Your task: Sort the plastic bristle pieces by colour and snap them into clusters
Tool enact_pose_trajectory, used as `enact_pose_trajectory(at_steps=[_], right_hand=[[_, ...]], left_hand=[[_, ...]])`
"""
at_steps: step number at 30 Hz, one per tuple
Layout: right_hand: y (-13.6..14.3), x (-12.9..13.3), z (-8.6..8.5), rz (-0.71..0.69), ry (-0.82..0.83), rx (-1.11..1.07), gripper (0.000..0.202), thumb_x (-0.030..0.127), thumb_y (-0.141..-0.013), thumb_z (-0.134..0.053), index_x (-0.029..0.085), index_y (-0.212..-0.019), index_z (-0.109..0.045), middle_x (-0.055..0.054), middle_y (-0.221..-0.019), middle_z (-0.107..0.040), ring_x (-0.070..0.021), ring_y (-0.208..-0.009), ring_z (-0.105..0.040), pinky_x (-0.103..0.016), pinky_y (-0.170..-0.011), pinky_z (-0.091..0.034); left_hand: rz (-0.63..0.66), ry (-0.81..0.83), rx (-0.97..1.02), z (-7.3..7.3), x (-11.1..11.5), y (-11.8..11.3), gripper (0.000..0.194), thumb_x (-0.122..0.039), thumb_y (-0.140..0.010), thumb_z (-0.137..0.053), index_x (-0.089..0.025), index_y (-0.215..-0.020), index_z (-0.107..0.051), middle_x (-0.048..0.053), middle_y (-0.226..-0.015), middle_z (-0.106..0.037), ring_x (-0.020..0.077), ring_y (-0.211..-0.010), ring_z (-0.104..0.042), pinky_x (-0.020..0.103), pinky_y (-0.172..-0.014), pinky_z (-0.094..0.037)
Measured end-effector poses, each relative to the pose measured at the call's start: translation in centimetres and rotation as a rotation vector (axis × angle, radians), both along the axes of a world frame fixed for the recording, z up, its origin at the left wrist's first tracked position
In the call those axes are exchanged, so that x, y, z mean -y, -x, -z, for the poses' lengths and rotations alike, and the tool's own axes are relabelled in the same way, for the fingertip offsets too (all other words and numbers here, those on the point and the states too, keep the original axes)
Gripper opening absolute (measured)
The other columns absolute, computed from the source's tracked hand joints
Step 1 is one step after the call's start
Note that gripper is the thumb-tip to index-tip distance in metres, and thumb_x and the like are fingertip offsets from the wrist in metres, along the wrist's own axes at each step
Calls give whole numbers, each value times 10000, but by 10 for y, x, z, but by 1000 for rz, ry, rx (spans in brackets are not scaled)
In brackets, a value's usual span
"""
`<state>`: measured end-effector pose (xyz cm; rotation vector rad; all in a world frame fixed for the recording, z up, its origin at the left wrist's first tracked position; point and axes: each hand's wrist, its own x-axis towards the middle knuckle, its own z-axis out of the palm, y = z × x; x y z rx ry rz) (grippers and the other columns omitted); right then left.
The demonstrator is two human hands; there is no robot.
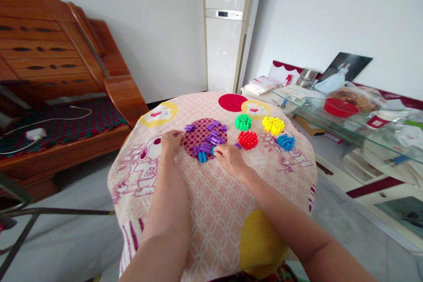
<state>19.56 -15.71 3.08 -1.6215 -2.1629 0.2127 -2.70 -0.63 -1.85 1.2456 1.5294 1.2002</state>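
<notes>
Purple plastic pieces (206,146), short and ribbed, lie scattered over the dark red circle on the tablecloth. A few blue plastic pieces (202,157) lie at the near edge of this spread. My right hand (230,159) is closed in a pinch at the right of the pile, with a small blue piece (213,150) at its fingertips. To the left of the circle, my left hand (172,142) rests low over the cloth, thumb and fingers pressed together; what they hold, if anything, is too small to make out. One purple piece (238,145) lies apart, beyond my right hand.
Upright clusters of small sticks stand to the right: green (243,122), red (247,139), yellow (273,125) and blue (286,142). The round table has a patterned pink cloth (211,211). A wooden bench (119,92) stands left, a cluttered glass-topped cabinet (317,114) right.
</notes>
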Motion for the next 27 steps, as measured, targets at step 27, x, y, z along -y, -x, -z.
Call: enact_pose_trajectory(at_steps=[27], right_hand=[[9,-9,18,268,219,-1215,328,484,-756,-591,160,-801,-617,-10,-596,-646,-107,-389,-552,-170,-299,-295]], left_hand=[[929,154,181,-56,47,-30,530,-382,-558,-866,-179,-1023,-714,88,-957,-716,185,-794,-665,275,-649,-574]])
